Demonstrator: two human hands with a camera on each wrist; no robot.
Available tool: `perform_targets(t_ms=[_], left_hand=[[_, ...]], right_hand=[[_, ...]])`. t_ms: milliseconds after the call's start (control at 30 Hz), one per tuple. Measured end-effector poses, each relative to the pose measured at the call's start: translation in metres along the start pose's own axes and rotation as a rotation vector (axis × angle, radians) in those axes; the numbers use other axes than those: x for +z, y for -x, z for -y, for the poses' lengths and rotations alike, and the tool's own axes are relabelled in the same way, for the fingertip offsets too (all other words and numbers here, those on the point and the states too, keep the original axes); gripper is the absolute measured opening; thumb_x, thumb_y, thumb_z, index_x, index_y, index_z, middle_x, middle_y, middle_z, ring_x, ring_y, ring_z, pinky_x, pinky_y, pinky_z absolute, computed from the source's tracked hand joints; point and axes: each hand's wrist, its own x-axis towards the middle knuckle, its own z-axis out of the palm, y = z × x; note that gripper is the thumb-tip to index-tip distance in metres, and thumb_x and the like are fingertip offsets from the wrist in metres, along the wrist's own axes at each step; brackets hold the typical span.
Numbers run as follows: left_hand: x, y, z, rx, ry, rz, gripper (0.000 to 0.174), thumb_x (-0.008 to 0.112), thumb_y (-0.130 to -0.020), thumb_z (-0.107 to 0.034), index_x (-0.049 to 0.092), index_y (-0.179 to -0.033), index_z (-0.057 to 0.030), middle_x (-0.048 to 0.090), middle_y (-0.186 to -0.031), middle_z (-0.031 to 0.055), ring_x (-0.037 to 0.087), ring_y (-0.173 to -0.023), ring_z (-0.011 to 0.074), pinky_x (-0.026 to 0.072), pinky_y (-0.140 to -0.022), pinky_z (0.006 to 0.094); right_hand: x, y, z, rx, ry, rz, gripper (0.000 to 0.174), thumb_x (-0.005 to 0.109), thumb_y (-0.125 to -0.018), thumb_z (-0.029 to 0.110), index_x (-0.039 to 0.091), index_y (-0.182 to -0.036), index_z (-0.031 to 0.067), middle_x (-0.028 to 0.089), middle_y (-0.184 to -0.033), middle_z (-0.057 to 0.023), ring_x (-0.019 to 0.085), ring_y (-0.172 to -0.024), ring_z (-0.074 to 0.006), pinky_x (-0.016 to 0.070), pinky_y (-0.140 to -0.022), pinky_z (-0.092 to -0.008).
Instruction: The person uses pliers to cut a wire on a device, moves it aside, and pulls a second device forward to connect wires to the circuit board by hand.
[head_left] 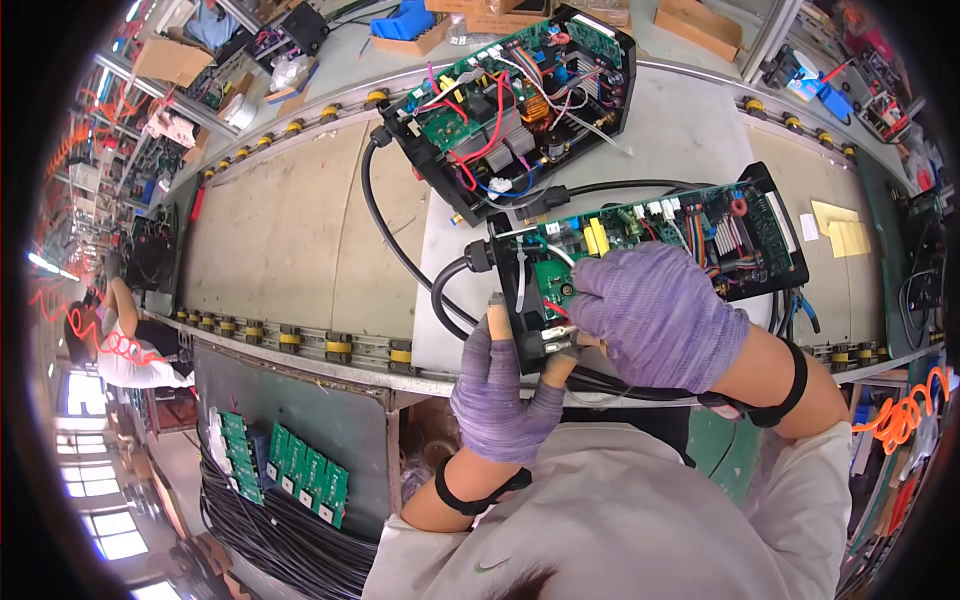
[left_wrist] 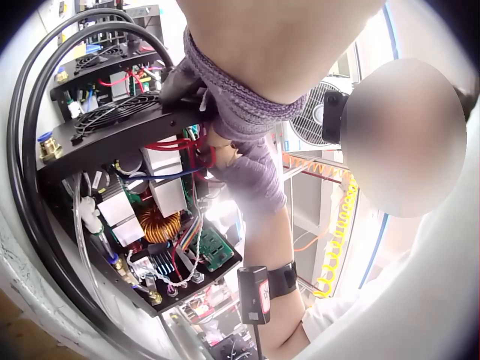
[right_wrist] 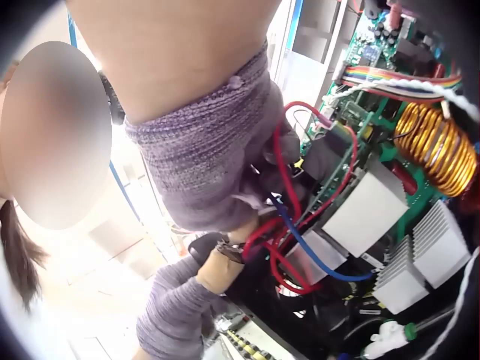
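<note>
An open-cased black electronic machine lies before me, its green circuit board facing up. My left hand, in a purple glove with bare fingertips, grips its near end panel, one finger along the outside and the thumb at the metal terminals. My gloved right hand bends over the board, its fingertips pinching red wire close to the left thumb. In the right wrist view, a blue wire runs past those fingers toward the heat sinks. The right fingertips are largely hidden in the head view.
A second open machine stands behind, with a thick black cable looping from it. Roller rails border the bench. Green circuit boards and bundled black cables lie lower left. Yellow paper lies at right.
</note>
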Motion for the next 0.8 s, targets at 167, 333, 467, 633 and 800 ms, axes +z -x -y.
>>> perform_targets(t_ms=[167, 333, 467, 633, 800], left_hand=[[0.000, 0.001, 0.002, -0.040, 0.042, 0.019, 0.082, 0.081, -0.077, -0.019, 0.037, -0.142, 0.0067, 0.058, -0.109, 0.0222, 0.068, -0.082, 0.0271, 0.0567, -0.067, 0.0334], [-0.002, -0.005, -0.001, 0.016, -0.002, 0.018, 0.083, 0.081, -0.077, -0.020, 0.037, -0.141, 0.0080, 0.060, -0.106, 0.0213, 0.069, -0.078, 0.0255, 0.0565, -0.065, 0.0329], [-0.004, -0.005, 0.000, 0.002, -0.021, 0.050, 0.084, 0.082, -0.076, -0.020, 0.037, -0.141, 0.0086, 0.061, -0.102, 0.0197, 0.069, -0.074, 0.0245, 0.0562, -0.063, 0.0327], [0.000, -0.004, 0.001, 0.039, -0.035, -0.014, 0.086, 0.084, -0.074, -0.019, 0.038, -0.140, 0.0085, 0.062, -0.100, 0.0180, 0.069, -0.073, 0.0226, 0.0554, -0.062, 0.0310], [0.004, 0.005, 0.006, -0.012, 0.005, -0.044, 0.088, 0.086, -0.072, -0.022, 0.039, -0.142, 0.0035, 0.060, -0.107, 0.0160, 0.069, -0.080, 0.0232, 0.0552, -0.067, 0.0305]], right_hand=[[0.001, 0.008, -0.003, -0.057, 0.064, -0.177, 0.017, 0.063, -0.077, 0.024, 0.068, -0.086, 0.0118, 0.059, -0.088, -0.0062, 0.064, -0.085, -0.0228, 0.0500, -0.073, -0.0392], [0.011, 0.003, -0.004, -0.114, 0.099, -0.221, 0.015, 0.061, -0.077, 0.024, 0.069, -0.082, 0.0123, 0.060, -0.084, -0.0058, 0.063, -0.085, -0.0223, 0.0491, -0.075, -0.0402], [0.021, -0.003, 0.000, -0.117, 0.114, -0.248, 0.017, 0.060, -0.077, 0.024, 0.069, -0.084, 0.0116, 0.062, -0.089, -0.0057, 0.063, -0.087, -0.0223, 0.0473, -0.078, -0.0418], [0.014, 0.000, 0.005, -0.061, 0.107, -0.218, 0.019, 0.060, -0.077, 0.025, 0.069, -0.087, 0.0113, 0.063, -0.093, -0.0060, 0.063, -0.089, -0.0219, 0.0468, -0.078, -0.0410], [0.028, 0.024, 0.008, 0.037, 0.001, -0.509, 0.024, 0.064, -0.074, 0.024, 0.068, -0.095, 0.0138, 0.060, -0.095, -0.0029, 0.061, -0.090, -0.0207, 0.0476, -0.078, -0.0390]])
